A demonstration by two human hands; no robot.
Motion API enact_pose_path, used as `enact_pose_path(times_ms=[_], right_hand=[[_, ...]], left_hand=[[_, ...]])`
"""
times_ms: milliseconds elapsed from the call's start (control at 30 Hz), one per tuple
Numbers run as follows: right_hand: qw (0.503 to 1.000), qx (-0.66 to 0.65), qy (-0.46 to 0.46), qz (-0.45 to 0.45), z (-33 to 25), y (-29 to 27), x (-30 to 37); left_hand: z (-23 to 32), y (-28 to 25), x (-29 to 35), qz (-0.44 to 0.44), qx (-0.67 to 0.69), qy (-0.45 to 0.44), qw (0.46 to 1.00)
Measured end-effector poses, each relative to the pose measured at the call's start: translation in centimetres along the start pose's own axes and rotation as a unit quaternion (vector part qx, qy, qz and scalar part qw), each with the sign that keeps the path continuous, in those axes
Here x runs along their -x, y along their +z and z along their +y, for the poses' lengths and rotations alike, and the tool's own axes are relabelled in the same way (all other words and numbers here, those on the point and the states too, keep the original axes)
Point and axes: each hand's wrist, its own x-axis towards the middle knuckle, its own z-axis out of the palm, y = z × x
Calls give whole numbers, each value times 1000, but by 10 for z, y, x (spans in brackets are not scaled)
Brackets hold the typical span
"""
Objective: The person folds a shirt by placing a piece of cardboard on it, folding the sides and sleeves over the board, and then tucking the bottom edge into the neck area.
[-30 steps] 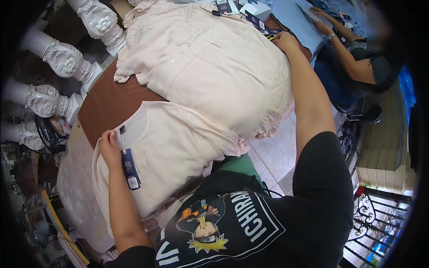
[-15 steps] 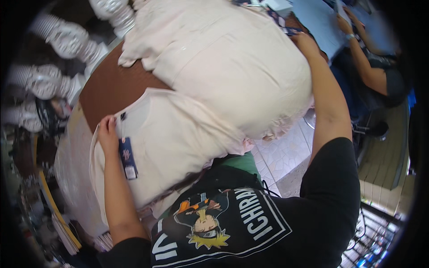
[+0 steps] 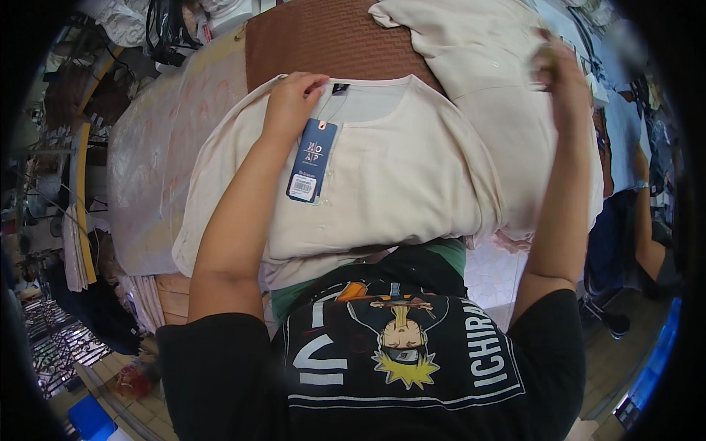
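Note:
A cream blouse (image 3: pixel 390 176) with a round neckline and a buttoned front lies spread before me. My left hand (image 3: pixel 296 97) is at its neckline, fingers closed on the fabric edge beside the dark neck label. From the neckline a navy hang tag (image 3: pixel 312 162) with a white sticker hangs on a thin string and lies on the blouse front. To the right is another pale garment (image 3: pixel 485 81). Raised over that garment, my right hand (image 3: pixel 562 73) is smeared by motion, so its fingers and anything in them cannot be made out.
A brown textured table cover (image 3: pixel 331 40) lies behind the blouse. Clear plastic (image 3: pixel 158 147) covers the table's left side. White ornate pieces (image 3: pixel 121 22) stand at the far left. At the right edge another person's arm (image 3: pixel 647 220) shows beside light blue fabric (image 3: pixel 621 140).
The view has swung right. My right hand has left the tags at the far edge of the right-hand garment and is in motion. My left hand stays at the blouse's neckline.

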Motion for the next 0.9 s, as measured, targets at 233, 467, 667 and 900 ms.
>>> enact_pose_path(times_ms=[233,467,667,900], right_hand=[[971,69,129,-187,11,197,42],[959,206,67,-180,43,225,49],[940,265,59,-205,36,222,52],[930,285,50,-228,36,219,50]], left_hand=[[0,5,-5,15,-97,104,990],[-11,9,-13,32,-124,196,972],[-5,-2,-21,-52,-10,16,998],[-13,-3,-19,-36,-28,128,991]])
